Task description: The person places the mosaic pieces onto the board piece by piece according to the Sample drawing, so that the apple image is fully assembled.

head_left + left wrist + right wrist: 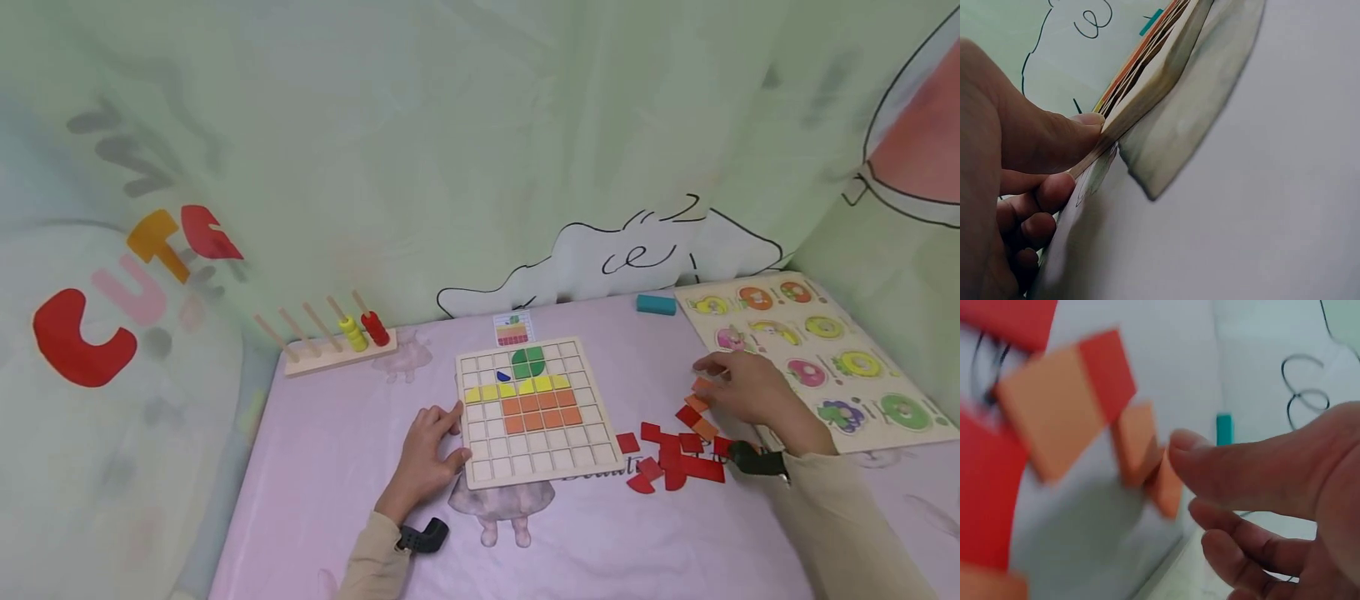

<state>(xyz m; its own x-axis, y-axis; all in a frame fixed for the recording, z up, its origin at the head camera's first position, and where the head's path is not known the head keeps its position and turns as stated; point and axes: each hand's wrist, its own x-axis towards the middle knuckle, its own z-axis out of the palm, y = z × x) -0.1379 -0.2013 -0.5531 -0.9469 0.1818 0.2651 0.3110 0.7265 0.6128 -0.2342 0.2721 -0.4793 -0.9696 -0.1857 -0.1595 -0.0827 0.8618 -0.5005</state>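
A wooden grid board (491, 450) lies on the cloth, with green, yellow and orange pieces in its squares and a small dark blue piece (503, 377). My left hand (426, 454) grips the board's left edge; in the left wrist view the thumb (1054, 134) presses on top of the edge, fingers curled beside it. My right hand (742, 387) hovers by the loose tiles at the right, thumb and fingers apart with nothing between them. Its thumb tip overlaps an orange tile (1169, 487) in the right wrist view. Another orange tile (1138, 440) leans close by.
Red pieces (670, 454) lie scattered right of the board. A small pattern card (513, 328) sits behind it. A peg stand (341, 354) with yellow and red beads is at back left. A teal block (656, 305) and a fruit puzzle board (817, 350) occupy the right side.
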